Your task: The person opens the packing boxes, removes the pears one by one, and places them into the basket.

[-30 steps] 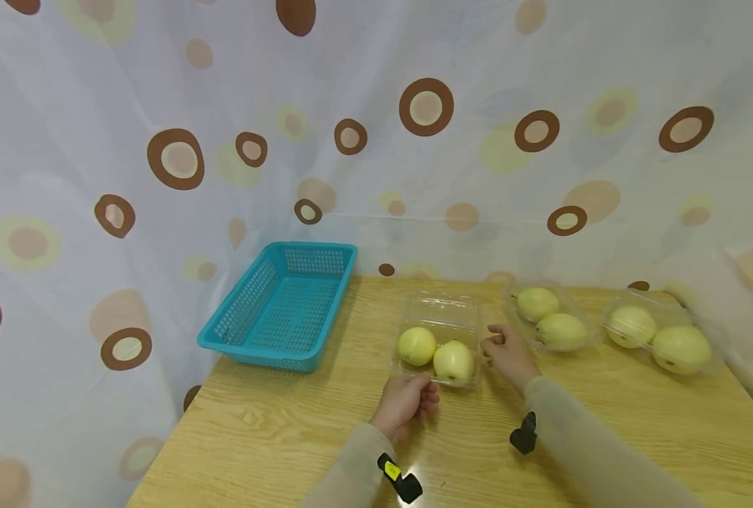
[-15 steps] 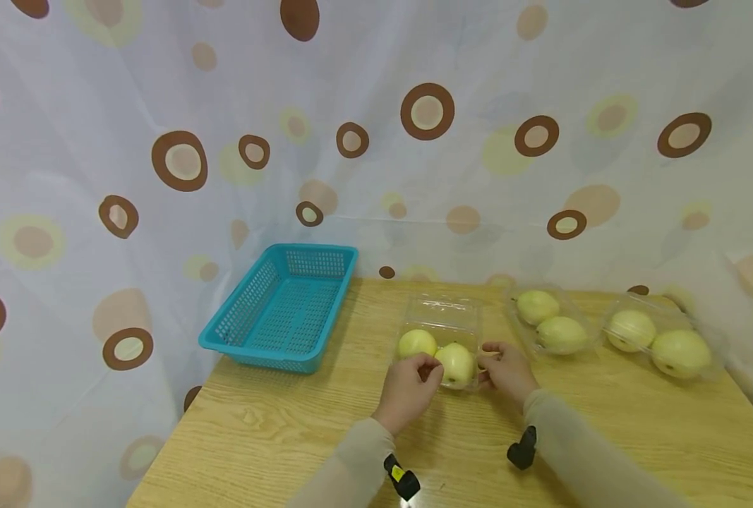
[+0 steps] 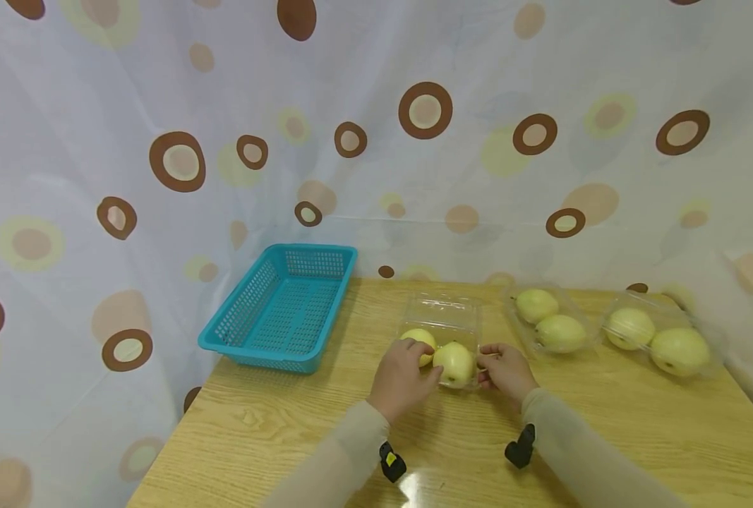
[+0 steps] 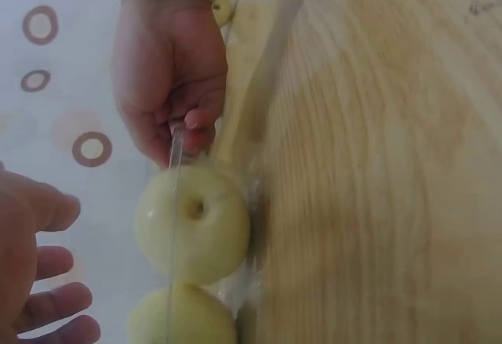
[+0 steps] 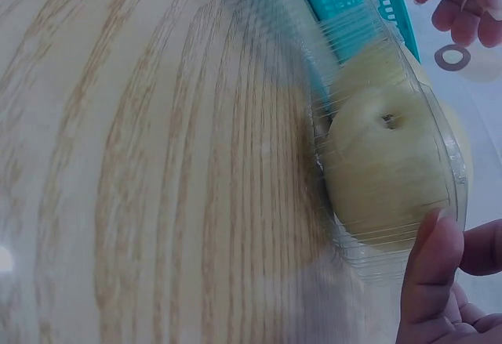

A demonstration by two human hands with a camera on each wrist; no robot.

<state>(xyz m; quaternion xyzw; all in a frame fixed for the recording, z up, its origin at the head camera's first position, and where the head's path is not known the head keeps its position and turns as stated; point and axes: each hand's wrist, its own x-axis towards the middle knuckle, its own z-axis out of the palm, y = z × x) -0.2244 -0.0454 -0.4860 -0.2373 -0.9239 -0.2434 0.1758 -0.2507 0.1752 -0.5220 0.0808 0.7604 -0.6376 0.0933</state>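
Observation:
A clear plastic container (image 3: 442,310) stands with its lid raised, holding two pale yellow-green fruits (image 3: 454,365). My right hand (image 3: 507,372) pinches the container's right edge between thumb and fingers; the right wrist view shows the thumb (image 5: 433,262) against the rim beside a fruit (image 5: 384,164). Over the near left part of the container hovers my left hand (image 3: 404,381), partly covering the left fruit. In the left wrist view the left hand's fingers (image 4: 59,305) are spread and hold nothing, beside the two fruits (image 4: 192,222).
A blue perforated basket (image 3: 293,310) is at the left back of the wooden table (image 3: 274,437). To the right lie two more clear containers, one with two fruits (image 3: 560,333), the other with two fruits (image 3: 679,351). A dotted curtain (image 3: 376,169) hangs behind.
My left hand has risen from the container's front edge to above the left fruit, its fingers parting. My right hand has moved slightly nearer and taken hold of the container's right edge.

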